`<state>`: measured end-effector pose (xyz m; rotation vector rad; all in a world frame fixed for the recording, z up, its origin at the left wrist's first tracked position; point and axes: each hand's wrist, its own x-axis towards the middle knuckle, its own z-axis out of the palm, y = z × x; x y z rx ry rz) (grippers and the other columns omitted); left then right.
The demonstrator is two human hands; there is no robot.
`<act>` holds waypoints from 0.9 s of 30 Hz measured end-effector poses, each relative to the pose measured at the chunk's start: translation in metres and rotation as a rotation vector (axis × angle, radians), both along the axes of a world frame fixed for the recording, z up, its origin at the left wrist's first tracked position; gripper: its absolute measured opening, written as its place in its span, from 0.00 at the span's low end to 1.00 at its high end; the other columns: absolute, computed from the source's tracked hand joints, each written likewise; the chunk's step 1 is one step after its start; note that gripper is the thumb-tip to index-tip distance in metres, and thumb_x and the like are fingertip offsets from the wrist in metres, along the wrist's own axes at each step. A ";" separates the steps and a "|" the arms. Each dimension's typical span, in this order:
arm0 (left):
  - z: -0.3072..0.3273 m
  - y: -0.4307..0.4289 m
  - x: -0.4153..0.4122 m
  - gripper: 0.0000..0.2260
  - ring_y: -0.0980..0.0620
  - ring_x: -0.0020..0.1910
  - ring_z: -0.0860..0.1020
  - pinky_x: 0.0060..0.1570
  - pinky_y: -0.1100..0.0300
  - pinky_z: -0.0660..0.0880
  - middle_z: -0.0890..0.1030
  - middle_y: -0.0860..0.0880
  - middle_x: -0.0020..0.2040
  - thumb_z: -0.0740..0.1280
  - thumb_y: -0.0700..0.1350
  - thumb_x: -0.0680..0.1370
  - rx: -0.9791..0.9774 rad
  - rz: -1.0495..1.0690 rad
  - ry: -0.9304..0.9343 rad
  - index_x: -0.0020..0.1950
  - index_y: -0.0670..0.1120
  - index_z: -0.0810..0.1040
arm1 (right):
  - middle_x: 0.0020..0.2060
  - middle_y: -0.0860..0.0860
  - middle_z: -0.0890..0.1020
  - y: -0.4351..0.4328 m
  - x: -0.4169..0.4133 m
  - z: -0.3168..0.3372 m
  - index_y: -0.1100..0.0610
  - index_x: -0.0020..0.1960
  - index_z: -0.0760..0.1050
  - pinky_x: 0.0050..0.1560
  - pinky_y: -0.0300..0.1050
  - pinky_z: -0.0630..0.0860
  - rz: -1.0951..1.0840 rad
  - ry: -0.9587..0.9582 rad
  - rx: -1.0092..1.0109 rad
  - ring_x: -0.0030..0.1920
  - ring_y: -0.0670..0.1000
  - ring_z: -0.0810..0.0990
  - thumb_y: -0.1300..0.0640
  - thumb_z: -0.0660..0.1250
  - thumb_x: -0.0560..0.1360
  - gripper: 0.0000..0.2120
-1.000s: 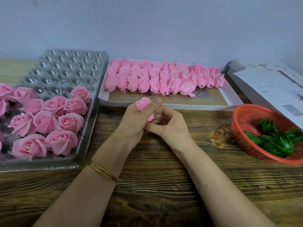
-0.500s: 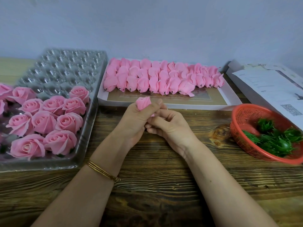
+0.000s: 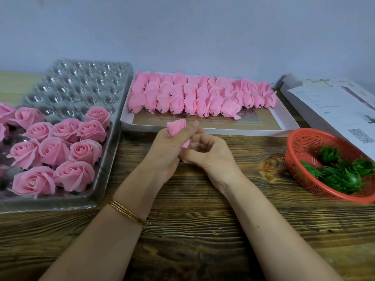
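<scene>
A closed pink rose bud (image 3: 177, 126) sticks up out of my left hand (image 3: 169, 148), whose fingers and thumb are curled round it above the wooden table (image 3: 192, 230). My right hand (image 3: 209, 155) sits right against the left one, fingers curled at the bud's lower end, where a bit of pink (image 3: 186, 144) shows; what those fingers grip is hidden. Both hands hover just in front of the white box (image 3: 213, 131) holding rows of closed pink buds (image 3: 203, 96).
A clear plastic cell tray (image 3: 81, 86) on the left carries several opened pink roses (image 3: 54, 147) in its near half. At the right stands a red mesh basket (image 3: 304, 142) with green sepal pieces (image 3: 343, 171), and printed papers (image 3: 334, 106) lie behind it.
Both hands stay together on the bud with small finger shifts; the right hand's fingers have moved slightly at the bud's base. Nothing else moved.
</scene>
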<state>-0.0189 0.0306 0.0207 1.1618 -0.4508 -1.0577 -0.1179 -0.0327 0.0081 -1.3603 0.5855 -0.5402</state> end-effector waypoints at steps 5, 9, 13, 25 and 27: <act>-0.002 -0.001 -0.001 0.07 0.52 0.40 0.84 0.45 0.60 0.82 0.84 0.46 0.39 0.70 0.46 0.77 -0.023 0.007 -0.007 0.46 0.41 0.83 | 0.36 0.53 0.83 0.000 0.000 -0.002 0.60 0.43 0.81 0.45 0.41 0.79 -0.083 0.015 -0.177 0.39 0.50 0.81 0.69 0.76 0.68 0.08; -0.001 0.001 0.001 0.09 0.46 0.44 0.79 0.44 0.53 0.75 0.83 0.44 0.43 0.72 0.51 0.71 -0.034 -0.072 -0.044 0.38 0.47 0.86 | 0.31 0.52 0.81 -0.001 0.000 0.000 0.59 0.39 0.82 0.39 0.37 0.77 -0.037 -0.009 -0.088 0.33 0.47 0.78 0.70 0.73 0.71 0.07; -0.002 0.002 0.004 0.09 0.51 0.45 0.81 0.46 0.54 0.77 0.84 0.48 0.45 0.71 0.53 0.70 -0.073 -0.133 -0.064 0.34 0.50 0.85 | 0.31 0.53 0.82 -0.003 0.000 0.001 0.61 0.40 0.82 0.38 0.35 0.80 0.076 -0.080 0.198 0.33 0.46 0.80 0.69 0.70 0.74 0.07; -0.007 0.001 0.004 0.15 0.43 0.40 0.69 0.36 0.57 0.68 0.79 0.42 0.40 0.73 0.51 0.69 -0.069 -0.108 -0.098 0.46 0.40 0.85 | 0.30 0.53 0.82 -0.002 0.000 0.002 0.59 0.37 0.82 0.38 0.35 0.79 0.062 -0.062 0.127 0.33 0.47 0.79 0.69 0.69 0.75 0.10; -0.006 0.002 0.006 0.14 0.42 0.46 0.67 0.44 0.51 0.67 0.76 0.38 0.44 0.72 0.51 0.70 -0.072 -0.136 -0.096 0.47 0.41 0.85 | 0.30 0.53 0.82 -0.003 -0.001 0.006 0.60 0.35 0.82 0.37 0.35 0.80 0.109 -0.068 0.235 0.32 0.46 0.80 0.69 0.66 0.76 0.13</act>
